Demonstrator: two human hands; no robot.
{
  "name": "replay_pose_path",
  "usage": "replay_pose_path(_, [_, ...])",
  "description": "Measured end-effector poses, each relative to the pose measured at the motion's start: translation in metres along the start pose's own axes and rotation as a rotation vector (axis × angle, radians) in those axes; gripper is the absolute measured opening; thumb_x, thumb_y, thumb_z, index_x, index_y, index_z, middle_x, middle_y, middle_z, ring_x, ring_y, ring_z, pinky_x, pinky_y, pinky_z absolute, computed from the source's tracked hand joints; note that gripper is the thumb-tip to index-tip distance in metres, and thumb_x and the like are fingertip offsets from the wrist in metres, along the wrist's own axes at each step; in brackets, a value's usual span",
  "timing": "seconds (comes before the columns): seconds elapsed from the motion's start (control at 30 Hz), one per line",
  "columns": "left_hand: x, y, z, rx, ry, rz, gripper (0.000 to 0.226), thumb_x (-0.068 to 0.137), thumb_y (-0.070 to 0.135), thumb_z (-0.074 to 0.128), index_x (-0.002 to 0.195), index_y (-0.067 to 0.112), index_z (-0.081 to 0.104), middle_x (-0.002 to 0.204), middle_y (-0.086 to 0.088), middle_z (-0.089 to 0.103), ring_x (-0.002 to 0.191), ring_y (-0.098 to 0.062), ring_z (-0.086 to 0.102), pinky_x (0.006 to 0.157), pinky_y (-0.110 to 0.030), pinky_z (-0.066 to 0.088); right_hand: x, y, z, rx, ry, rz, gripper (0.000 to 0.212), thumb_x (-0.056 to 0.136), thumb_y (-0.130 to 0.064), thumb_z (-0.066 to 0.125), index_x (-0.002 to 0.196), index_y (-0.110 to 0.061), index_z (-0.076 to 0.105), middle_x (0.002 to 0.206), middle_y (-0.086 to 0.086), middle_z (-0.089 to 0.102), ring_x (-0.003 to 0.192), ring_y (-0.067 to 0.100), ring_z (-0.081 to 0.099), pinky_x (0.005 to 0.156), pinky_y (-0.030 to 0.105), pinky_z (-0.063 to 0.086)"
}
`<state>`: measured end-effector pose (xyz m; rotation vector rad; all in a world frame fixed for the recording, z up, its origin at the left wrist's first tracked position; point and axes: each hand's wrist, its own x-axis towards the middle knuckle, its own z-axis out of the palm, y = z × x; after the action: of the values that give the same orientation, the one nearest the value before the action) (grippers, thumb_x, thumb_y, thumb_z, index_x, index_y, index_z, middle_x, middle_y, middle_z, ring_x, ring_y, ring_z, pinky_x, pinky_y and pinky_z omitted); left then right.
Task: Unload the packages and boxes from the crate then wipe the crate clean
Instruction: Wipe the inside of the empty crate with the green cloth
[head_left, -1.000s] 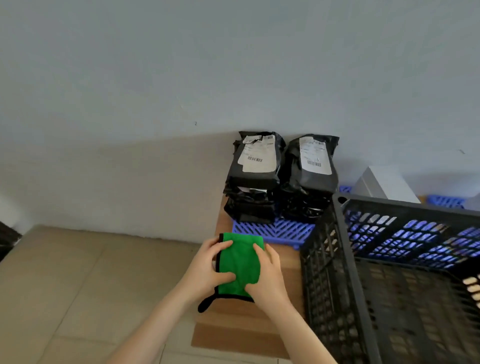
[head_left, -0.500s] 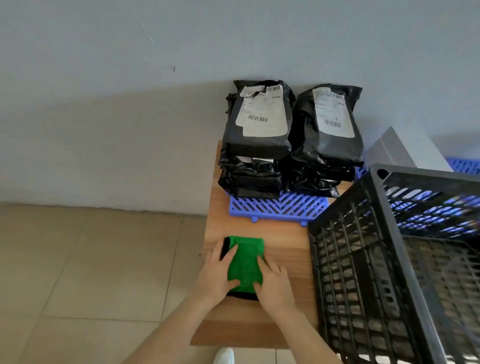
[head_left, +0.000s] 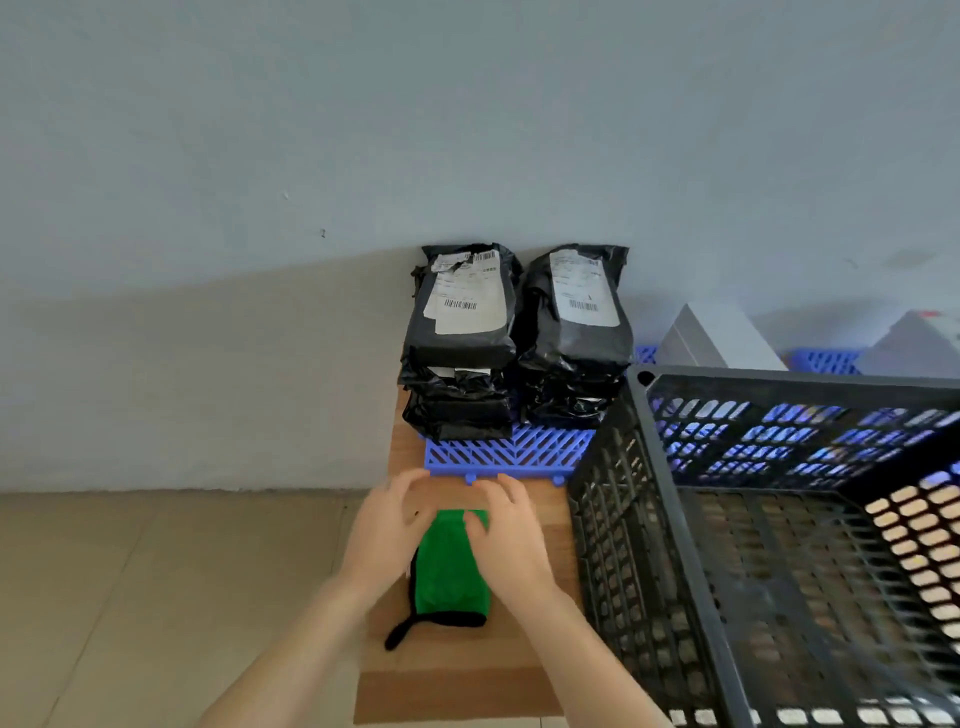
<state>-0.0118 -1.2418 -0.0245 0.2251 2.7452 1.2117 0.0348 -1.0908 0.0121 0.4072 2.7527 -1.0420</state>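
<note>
Two stacks of black packages (head_left: 462, 332) with white labels stand side by side against the wall, on a blue grid mat (head_left: 506, 454) at the far end of the table. Black slatted crate (head_left: 670, 493) fills the right side, its near-left wall just beside the right hand; nothing visible inside it. Behind the crate's far rim, a white box (head_left: 719, 335) and a second pale box (head_left: 919, 340), partly hidden, with more blue mat between them.

Folded green cloth (head_left: 449, 566) with black edging lies on the bare wood between mat and table's near edge, a black loop trailing off its near-left corner. Left hand (head_left: 387, 535) rests on the cloth's left side, right hand (head_left: 511, 540) on its right side, thumb on the fabric. Fingers of both reach forward, loosely spread, toward the mat's front edge; blurred, no pinch discernible.

Table (head_left: 457, 670) is light wood, narrow, pushed to a plain pale-grey wall (head_left: 363, 130). Beige tiled floor (head_left: 156, 597) to the left
</note>
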Motion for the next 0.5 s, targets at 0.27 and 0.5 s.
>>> replay_pose_path(0.27, [-0.023,0.122,-0.034,-0.271,0.189,0.082,0.02,0.094,0.007,0.059,0.105,0.023,0.061,0.092,0.008,0.065,0.086,-0.013,0.064,0.08,-0.034,0.053,-0.061,-0.058,-0.114,0.297,0.089,-0.273,0.035,0.096,-0.028,0.053,0.131,-0.026,0.054,0.133,-0.008,0.047,0.106,0.002,0.047,0.086,0.014,0.038])
replay_pose_path(0.5, [-0.083,0.223,0.001,-0.205,0.215,0.212,0.024,0.096,0.022,0.058,0.119,0.029,0.059,0.095,0.011,0.064,0.094,-0.004,0.061,0.085,-0.029,0.051,-0.136,0.023,-0.221,0.302,0.162,-0.252,0.032,0.096,-0.028,0.053,0.128,-0.029,0.055,0.119,-0.003,0.057,0.09,0.003,0.053,0.071,0.015,0.041])
